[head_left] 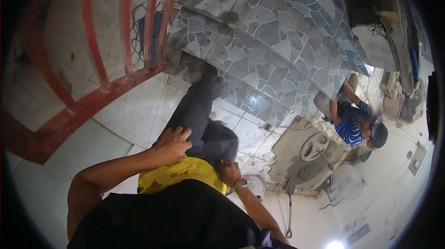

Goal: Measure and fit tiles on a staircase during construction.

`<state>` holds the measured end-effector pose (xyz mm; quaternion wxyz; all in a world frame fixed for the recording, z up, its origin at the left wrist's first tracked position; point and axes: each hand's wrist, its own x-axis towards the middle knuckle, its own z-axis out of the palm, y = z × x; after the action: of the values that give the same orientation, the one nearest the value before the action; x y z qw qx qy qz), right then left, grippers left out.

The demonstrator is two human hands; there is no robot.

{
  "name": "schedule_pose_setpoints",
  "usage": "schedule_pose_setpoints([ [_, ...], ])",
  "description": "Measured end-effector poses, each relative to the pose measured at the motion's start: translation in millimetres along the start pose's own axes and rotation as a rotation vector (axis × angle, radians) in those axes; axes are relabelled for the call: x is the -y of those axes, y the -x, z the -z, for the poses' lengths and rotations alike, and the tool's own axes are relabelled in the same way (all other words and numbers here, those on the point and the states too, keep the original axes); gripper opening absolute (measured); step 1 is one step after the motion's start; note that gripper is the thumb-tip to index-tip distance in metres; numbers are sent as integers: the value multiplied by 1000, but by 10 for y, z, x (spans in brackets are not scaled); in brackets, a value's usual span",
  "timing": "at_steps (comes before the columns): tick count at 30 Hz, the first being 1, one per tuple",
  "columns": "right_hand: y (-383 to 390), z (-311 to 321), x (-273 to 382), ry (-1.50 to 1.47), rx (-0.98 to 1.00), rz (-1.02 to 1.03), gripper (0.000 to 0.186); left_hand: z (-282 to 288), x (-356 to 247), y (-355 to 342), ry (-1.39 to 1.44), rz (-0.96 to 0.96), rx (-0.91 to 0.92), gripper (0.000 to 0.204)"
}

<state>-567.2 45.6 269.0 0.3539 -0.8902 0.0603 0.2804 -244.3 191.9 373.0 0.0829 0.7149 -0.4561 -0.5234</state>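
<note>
At the middle of the view, the person's dark trousers (197, 121) make a soft, matt shape with loose folds, the legs running up toward eleven o'clock. Bright yellow cloth (178, 177), crumpled and creased, wraps the waist at seven o'clock, below it the smooth black shirt (162, 216).

At one o'clock rise steps (264, 40) faced with grey-blue tiles in an irregular, crazy-paved pattern with pale veins. A railing (104, 89) of red-painted bars, scuffed and dusty along its broad rail, slants across ten o'clock. Pale, square floor tiles (160, 96) with a dull gloss lie between railing and trousers. A rough grey mortar patch (289, 151) spreads at four o'clock; over it is a pale, oval piece (314, 146) with cut-out holes. The shovel (289, 198), thin-handled, lies at five o'clock. At three o'clock a co-worker (350, 126) in a blue patterned top and a cap is bent low.

The left hand (171, 147), at eight o'clock, rests over the trousers just above the yellow edge, its elbow bent outward, its fingers curved and slightly apart. The right hand (229, 173), at six o'clock, points its fingers down against the dark cloth beside the yellow, a metallic watch (241, 182) on its wrist. I cannot tell whether either hand pinches the fabric.
</note>
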Motion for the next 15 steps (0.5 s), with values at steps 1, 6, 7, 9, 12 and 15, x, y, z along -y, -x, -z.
schedule_pose_setpoints([
  [1, 40, 253, 8, -41, 10, -25, 31, 103, -67, -89, -70, -5, 142, 25],
  [6, 380, 1440, 16, -400, 267, -202, 25, 189, -345, -302, -40, 6, 256, 20],
  [7, 487, 1564, -70, -406, 276, -193, 25, 193, -398, -286, 84, 46, 240, 20],
  [9, 736, 1735, -210, -512, 401, -201, 26, 319, -569, -263, 146, 162, 376, 20],
  [12, 967, 2062, -319, -806, 631, -84, 25, 189, -773, 6, 415, 192, 730, 19],
  [15, 962, 2083, -488, -815, 673, -6, 26, 69, -746, 186, 658, -89, 601, 23],
])
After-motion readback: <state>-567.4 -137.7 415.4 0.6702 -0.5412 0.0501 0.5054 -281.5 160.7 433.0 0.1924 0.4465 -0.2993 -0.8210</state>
